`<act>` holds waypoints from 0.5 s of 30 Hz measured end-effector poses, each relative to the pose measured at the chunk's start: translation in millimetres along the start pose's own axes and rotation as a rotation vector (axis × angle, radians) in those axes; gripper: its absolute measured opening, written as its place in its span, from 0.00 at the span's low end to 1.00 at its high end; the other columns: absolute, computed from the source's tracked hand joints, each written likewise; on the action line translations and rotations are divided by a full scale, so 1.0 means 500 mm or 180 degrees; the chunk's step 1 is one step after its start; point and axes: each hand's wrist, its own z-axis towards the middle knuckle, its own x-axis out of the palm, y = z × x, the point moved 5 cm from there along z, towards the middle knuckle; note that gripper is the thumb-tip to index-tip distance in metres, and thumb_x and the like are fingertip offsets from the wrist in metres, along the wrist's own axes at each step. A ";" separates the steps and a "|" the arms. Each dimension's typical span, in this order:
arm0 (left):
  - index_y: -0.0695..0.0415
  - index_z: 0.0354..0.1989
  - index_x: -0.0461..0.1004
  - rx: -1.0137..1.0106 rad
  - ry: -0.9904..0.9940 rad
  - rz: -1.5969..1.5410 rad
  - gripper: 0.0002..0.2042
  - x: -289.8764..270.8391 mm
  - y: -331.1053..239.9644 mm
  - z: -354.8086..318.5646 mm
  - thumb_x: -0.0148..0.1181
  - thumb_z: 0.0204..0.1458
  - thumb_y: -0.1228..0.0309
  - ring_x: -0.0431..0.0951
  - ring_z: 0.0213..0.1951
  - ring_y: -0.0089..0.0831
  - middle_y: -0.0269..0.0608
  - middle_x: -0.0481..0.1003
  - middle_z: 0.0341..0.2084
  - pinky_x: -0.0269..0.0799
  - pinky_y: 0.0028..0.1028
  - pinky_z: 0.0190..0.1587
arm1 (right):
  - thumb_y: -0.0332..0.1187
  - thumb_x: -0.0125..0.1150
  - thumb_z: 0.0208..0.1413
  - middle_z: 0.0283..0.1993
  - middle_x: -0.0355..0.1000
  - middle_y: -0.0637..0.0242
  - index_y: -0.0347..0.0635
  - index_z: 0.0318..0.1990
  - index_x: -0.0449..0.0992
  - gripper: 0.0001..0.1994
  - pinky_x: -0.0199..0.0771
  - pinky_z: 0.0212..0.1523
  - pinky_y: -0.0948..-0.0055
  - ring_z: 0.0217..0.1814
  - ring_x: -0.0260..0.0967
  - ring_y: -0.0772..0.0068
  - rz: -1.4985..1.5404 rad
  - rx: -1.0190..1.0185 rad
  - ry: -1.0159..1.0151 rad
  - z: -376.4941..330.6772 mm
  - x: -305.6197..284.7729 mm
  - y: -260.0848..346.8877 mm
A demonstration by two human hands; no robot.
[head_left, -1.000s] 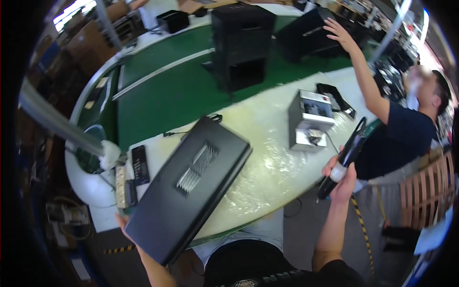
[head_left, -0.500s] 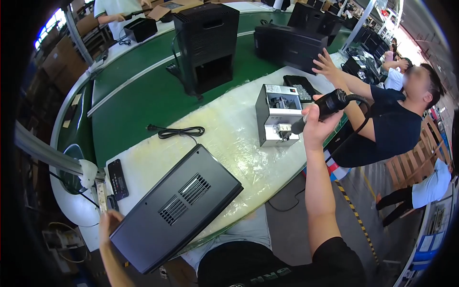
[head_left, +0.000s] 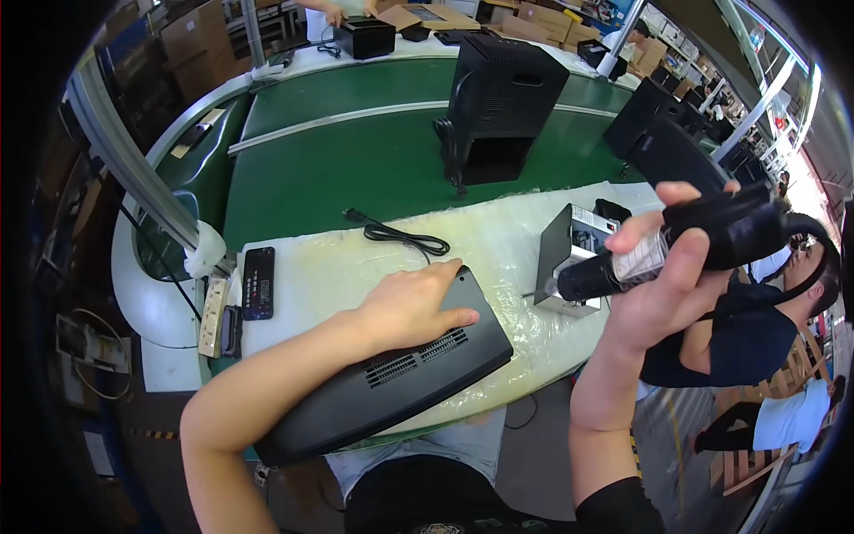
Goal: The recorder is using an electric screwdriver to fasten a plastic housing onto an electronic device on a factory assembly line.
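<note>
A black electric screwdriver (head_left: 663,254) with a cord at its back end is gripped in my right hand (head_left: 667,298). Its tip end overlaps a silver screw feeder box (head_left: 551,254) in the view; whether the two touch, I cannot tell. My left hand (head_left: 412,307) lies on a black appliance housing (head_left: 382,409), thumb and fingers spread over its far end beside the vent slots. The housing rests flat on the padded table with its near end toward my body. A coiled black power cord (head_left: 405,236) runs out from its far side.
A black remote control (head_left: 259,283) and a power strip (head_left: 213,318) lie at the left by a metal post (head_left: 133,151). Beyond the plastic-covered table, a tall black appliance (head_left: 507,102) stands on the green conveyor (head_left: 347,151). A co-worker (head_left: 721,338) is at the right.
My left hand has gone from the housing's near left edge to its far top face. The screwdriver is nearer the camera, still in my right hand. The view has turned.
</note>
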 end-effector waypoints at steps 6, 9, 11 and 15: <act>0.65 0.47 0.68 0.0130 -0.0329 -0.0177 0.27 0.006 -0.002 0.008 0.61 0.49 0.54 0.76 0.43 0.51 0.57 0.74 0.43 0.71 0.41 0.47 | 0.36 0.49 0.61 0.43 0.71 0.51 0.31 0.62 0.49 0.28 0.68 0.21 0.80 0.20 0.68 0.73 0.0139 -0.0079 0.0317 0.011 0.102 -0.020; 0.58 0.52 0.69 -0.0220 -0.0112 -0.0303 0.27 0.004 0.002 0.007 0.62 0.47 0.56 0.75 0.44 0.50 0.53 0.76 0.41 0.70 0.39 0.48 | 0.35 0.50 0.60 0.43 0.71 0.52 0.32 0.62 0.50 0.27 0.67 0.20 0.80 0.19 0.69 0.73 0.0201 -0.0066 0.0408 -0.006 0.126 -0.044; 0.57 0.51 0.70 -0.0197 -0.0151 -0.0305 0.25 0.007 0.009 0.008 0.62 0.47 0.56 0.75 0.44 0.49 0.52 0.76 0.41 0.70 0.40 0.47 | 0.34 0.50 0.60 0.43 0.71 0.53 0.34 0.62 0.50 0.26 0.67 0.19 0.80 0.20 0.69 0.73 0.0194 0.0055 0.0486 -0.019 0.136 -0.057; 0.56 0.50 0.70 -0.0188 -0.0064 -0.0343 0.24 0.005 0.016 0.011 0.62 0.47 0.56 0.75 0.43 0.49 0.52 0.76 0.40 0.70 0.40 0.47 | 0.32 0.49 0.60 0.41 0.70 0.55 0.35 0.61 0.52 0.24 0.68 0.20 0.79 0.20 0.68 0.74 0.0224 0.0142 0.0465 -0.036 0.146 -0.075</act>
